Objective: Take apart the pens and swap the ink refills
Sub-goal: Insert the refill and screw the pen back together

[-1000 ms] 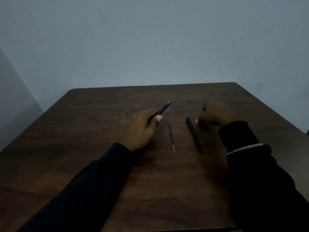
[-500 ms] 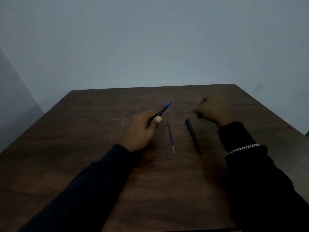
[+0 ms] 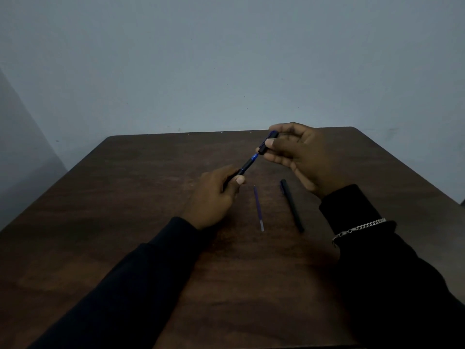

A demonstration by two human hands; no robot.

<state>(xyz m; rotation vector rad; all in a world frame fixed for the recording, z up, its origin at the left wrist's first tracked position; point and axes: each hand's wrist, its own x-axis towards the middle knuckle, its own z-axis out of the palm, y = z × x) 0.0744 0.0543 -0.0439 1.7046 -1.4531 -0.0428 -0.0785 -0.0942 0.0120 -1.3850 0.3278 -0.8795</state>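
My left hand (image 3: 216, 195) grips a dark pen (image 3: 245, 167) with a blue tip that points up and to the right. My right hand (image 3: 299, 154) is raised above the table and pinches a short dark pen cap (image 3: 267, 143) between thumb and fingers, its mouth right at the pen's tip. On the dark wooden table (image 3: 125, 222) lie a thin blue ink refill (image 3: 258, 209) and, to its right, a black pen barrel (image 3: 292, 205), both pointing away from me. Neither hand touches them.
A plain grey wall stands behind the table's far edge (image 3: 226, 132). A silver chain bracelet (image 3: 358, 229) sits on my right wrist over a dark sleeve.
My right hand has lifted off the table beside the black barrel with a cap and come left to the tip of the pen in my left hand. The left hand has barely moved.
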